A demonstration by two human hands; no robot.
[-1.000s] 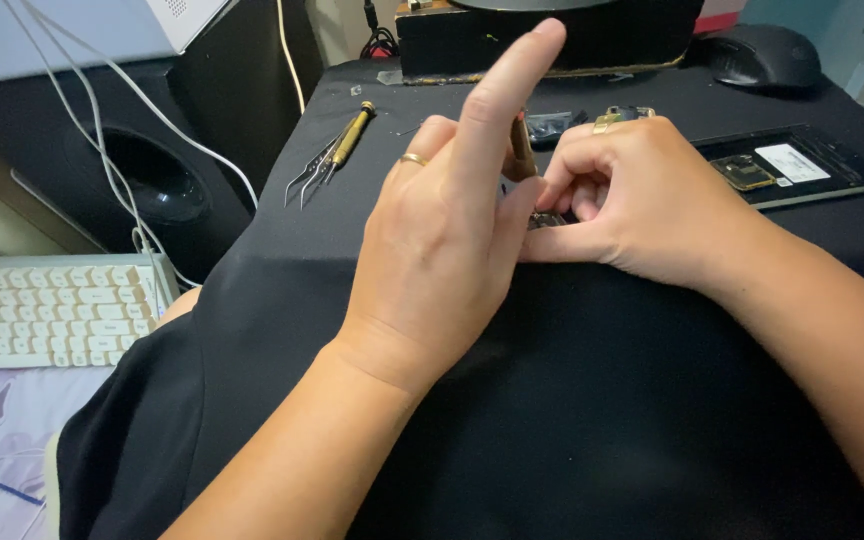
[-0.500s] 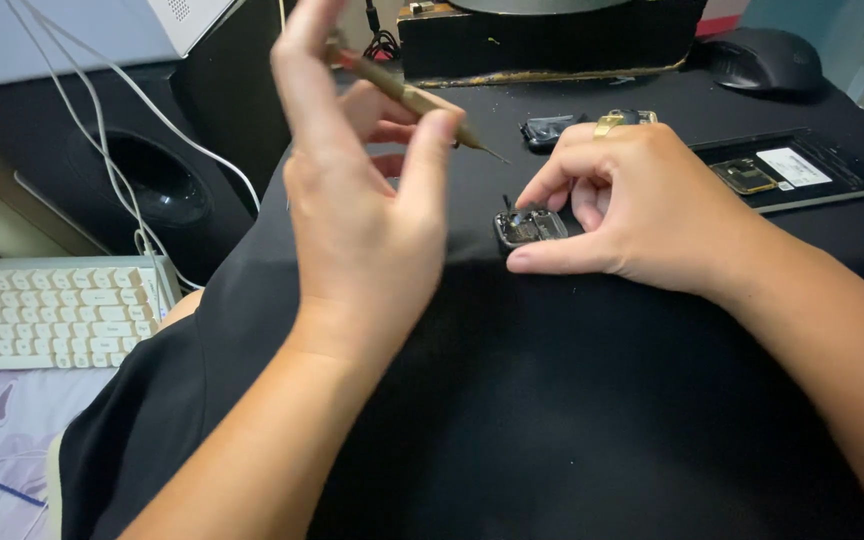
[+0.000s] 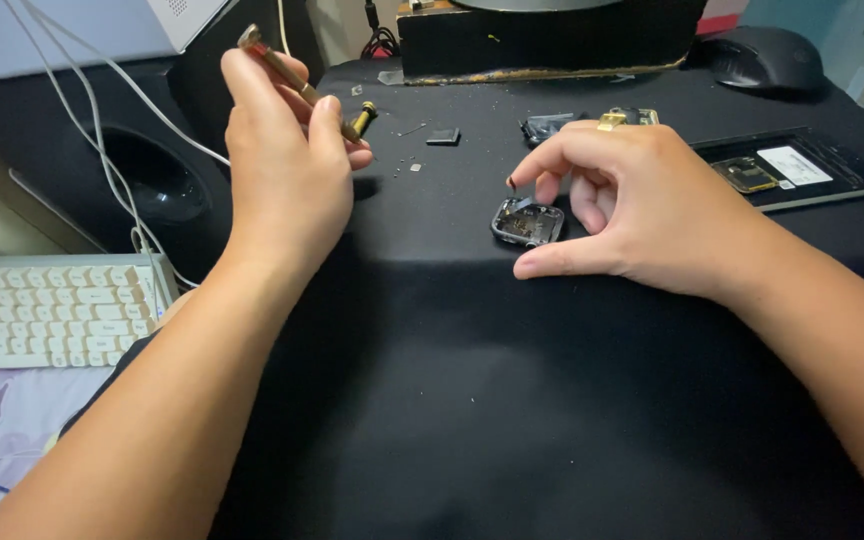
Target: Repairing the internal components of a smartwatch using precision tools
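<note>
A white keyboard lies at the far left, beside the black surface. The left hand is raised above that surface, fingers closed around a brass screwdriver held aslant, with a second brass tool lying just behind it. Right of centre a small opened watch case rests on the surface, the right hand arched over it with thumb beside it and forefinger tip above its edge, gripping nothing; an opened phone lies beyond.
</note>
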